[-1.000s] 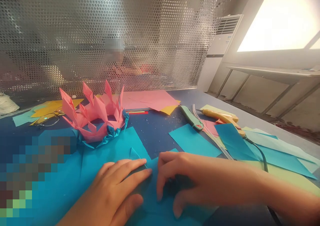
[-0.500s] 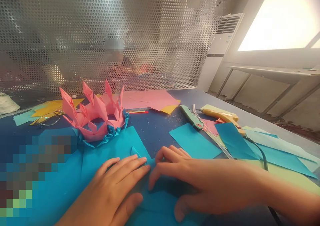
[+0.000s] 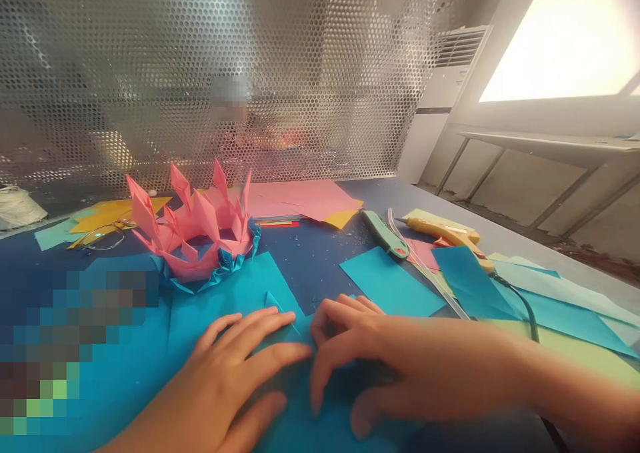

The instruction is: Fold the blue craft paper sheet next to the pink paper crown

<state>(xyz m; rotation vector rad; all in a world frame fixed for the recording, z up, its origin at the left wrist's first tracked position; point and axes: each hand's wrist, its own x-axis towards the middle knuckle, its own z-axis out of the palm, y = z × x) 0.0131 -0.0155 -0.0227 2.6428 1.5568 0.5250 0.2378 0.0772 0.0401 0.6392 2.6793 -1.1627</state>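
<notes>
- Far left, a pair of eyeglasses [image 3: 105,237] lies on the dark blue counter [image 3: 313,263], partly over yellow paper [image 3: 113,211].
- Blue paper [image 3: 130,373] spreads across the near left and centre of the counter, running beneath both hands; a blurred patch hides part of it.
- A pink folded-paper crown [image 3: 203,216] stands upright behind that paper, its points upward, with crumpled blue paper [image 3: 233,259] around part of its base.
- The left hand [image 3: 235,366] lies palm down on the blue paper, fingers slightly spread, thumb apart from them, gripping nothing.
- Pink paper sheets [image 3: 300,198] lie in a stack beyond, near the perforated metal panel [image 3: 300,73].
- The right hand [image 3: 370,353] arches over the blue paper just beside the left, fingers bent and thumb well apart from the index finger; whether its fingertips touch the paper cannot be told.
- Past the right hand, a blue square sheet [image 3: 393,283] lies flat, with the end of a green utility knife [image 3: 383,233] over its far edge.
- Rightmost are a clear glue stick [image 3: 440,286], a yellow glue gun [image 3: 443,231] with its black cord [image 3: 531,313], and overlapping blue and pale green sheets [image 3: 575,356].
</notes>
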